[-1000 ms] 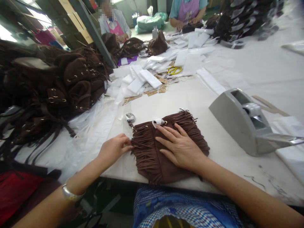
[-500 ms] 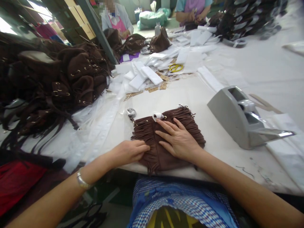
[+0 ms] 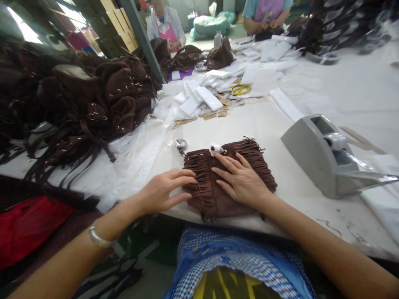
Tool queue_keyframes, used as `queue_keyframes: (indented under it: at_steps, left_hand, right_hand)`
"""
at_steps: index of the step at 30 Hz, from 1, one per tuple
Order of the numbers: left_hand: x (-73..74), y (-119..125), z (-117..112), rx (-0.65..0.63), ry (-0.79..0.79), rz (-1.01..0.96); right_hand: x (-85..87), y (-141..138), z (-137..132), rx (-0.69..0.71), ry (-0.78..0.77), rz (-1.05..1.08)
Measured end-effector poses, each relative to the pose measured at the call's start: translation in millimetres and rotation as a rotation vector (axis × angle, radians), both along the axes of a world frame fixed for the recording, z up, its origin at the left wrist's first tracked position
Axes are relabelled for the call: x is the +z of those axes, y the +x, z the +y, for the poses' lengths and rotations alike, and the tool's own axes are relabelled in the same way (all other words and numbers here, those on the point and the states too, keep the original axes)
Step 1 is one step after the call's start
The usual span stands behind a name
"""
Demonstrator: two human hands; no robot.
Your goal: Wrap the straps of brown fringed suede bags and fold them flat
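A small brown suede fringed bag [image 3: 255, 158] lies flat at the near edge of the white table [image 3: 249, 124]. My right hand [image 3: 241, 180] rests on its middle, palm down, fingers spread. My left hand [image 3: 163, 191] lies flat at the bag's left side, fingers stretched over the fringe. A white wrapped fitting [image 3: 216, 148] sits at the bag's top edge, just beyond my right fingertips. A metal clasp [image 3: 181, 144] lies by the top left corner.
A grey tape dispenser [image 3: 314, 155] stands to the right. A heap of brown bags [image 3: 93, 99] fills the left. White paper packs [image 3: 205, 97], cardboard tags and yellow scissors [image 3: 239, 89] lie farther back. Two other people [image 3: 165, 25] work at the far end.
My left hand has moved from the bag's left edge onto the fringe and flattened out. My right hand has stayed pressed on the bag.
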State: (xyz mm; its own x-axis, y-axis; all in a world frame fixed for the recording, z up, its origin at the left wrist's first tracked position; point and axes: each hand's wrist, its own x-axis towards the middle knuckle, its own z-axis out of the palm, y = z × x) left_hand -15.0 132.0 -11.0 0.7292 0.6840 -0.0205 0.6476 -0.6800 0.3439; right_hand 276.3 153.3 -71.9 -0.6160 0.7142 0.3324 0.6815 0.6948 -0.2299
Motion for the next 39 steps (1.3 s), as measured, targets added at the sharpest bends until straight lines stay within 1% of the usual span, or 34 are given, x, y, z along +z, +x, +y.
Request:
queue_keyframes:
  at_steps: [2,3,5,7,9,10,12,14,15,16,17,18,19,20,22,23,24,25,26,28,31,33,34,36,38,39]
  left_hand:
    - [-9.7,26.4,-4.5,-0.180,-0.025,-0.032]
    - [-16.1,33.6,-5.9,-0.219,0.011,-0.022]
    - [-28.8,33.4,-7.3,-0.252,0.057,0.064]
    - [-37.5,17.1,-8.1,-0.256,0.076,0.174]
    - [-39.8,-7.7,-9.8,-0.263,0.075,0.253]
    - [-38.7,-20.8,-11.2,-0.253,0.069,0.277]
    - [-32.5,-43.1,-15.2,-0.195,0.043,0.312]
    - [-22.8,-53.2,-20.7,-0.089,0.016,0.323]
    - [-17.5,-51.2,-24.1,-0.035,0.014,0.301]
    - [-12.5,-44.1,-27.8,0.006,0.024,0.249]
    - [-8.4,-31.9,-31.8,0.027,0.042,0.176]
    - [-5.6,-15.6,-35.8,0.022,0.065,0.088]
    - [-4.6,3.2,-39.6,-0.002,0.092,-0.005]
    - [-5.4,22.4,-42.8,-0.057,0.105,-0.066]
    - [-12.1,53.8,-46.9,-0.197,0.149,-0.091]
    - [-17.2,62.8,-47.5,-0.248,0.182,-0.064]
    - [-22.8,66.1,-47.1,-0.292,0.208,-0.028]
    - [-28.2,63.8,-46.2,-0.324,0.225,0.009]
    - [-32.9,56.4,-44.8,-0.344,0.230,0.041]
    - [-38.9,31.0,-42.1,-0.360,0.219,0.083]
    - [-37.4,-14.3,-41.9,-0.303,0.187,0.166]
    - [-31.0,-35.7,-44.8,-0.208,0.167,0.208]
    - [-27.0,-41.0,-46.8,-0.146,0.163,0.205]
    - [-19.0,-38.5,-50.0,0.000,0.180,0.121]
    - [-13.4,-19.7,-48.9,0.111,0.204,-0.022]
    - [-12.4,-6.3,-45.7,0.132,0.213,-0.094]
  right_hand:
    - [1.2,-0.2,-0.4,0.003,0.001,-0.013]
    - [1.7,-0.3,-0.6,0.004,0.001,-0.019]
    - [2.4,-0.3,-0.9,0.002,-0.001,-0.023]
    - [2.5,-0.1,-0.9,-0.003,-0.005,-0.021]
    - [2.2,0.0,-0.7,-0.008,-0.006,-0.017]
    - [1.9,0.1,-0.6,-0.008,-0.008,-0.017]
    - [1.3,0.0,-0.4,-0.005,-0.007,-0.017]
    - [0.7,-0.2,-0.2,0.000,-0.005,-0.020]
    - [0.5,-0.4,-0.2,0.001,-0.004,-0.021]
    - [0.3,-0.5,-0.3,0.001,-0.003,-0.023]
    - [0.2,-0.6,-0.3,0.000,-0.003,-0.025]
    - [0.2,-0.6,-0.5,-0.002,-0.003,-0.028]
    - [0.3,-0.5,-0.7,-0.003,0.000,-0.029]
    - [0.5,-0.4,-0.9,-0.004,0.001,-0.032]
    - [1.2,-0.2,-1.6,0.000,0.007,-0.034]
    - [1.6,-0.1,-2.0,0.001,0.009,-0.034]
    - [2.0,0.0,-2.4,0.002,0.009,-0.034]
    - [2.5,0.1,-2.8,0.001,0.009,-0.034]
    - [2.8,0.1,-3.1,-0.001,0.007,-0.034]
    - [3.1,0.1,-3.3,-0.008,0.004,-0.033]
    - [2.0,0.5,-2.5,-0.007,0.003,-0.030]
    - [0.7,0.7,-1.8,-0.002,0.008,-0.025]
    - [0.1,0.7,-1.5,0.000,0.012,-0.024]
    - [-0.5,0.4,-1.2,-0.001,0.022,-0.022]
    - [-0.2,-0.2,-1.5,-0.003,0.033,-0.025]
    - [0.2,-0.6,-1.7,-0.004,0.037,-0.027]
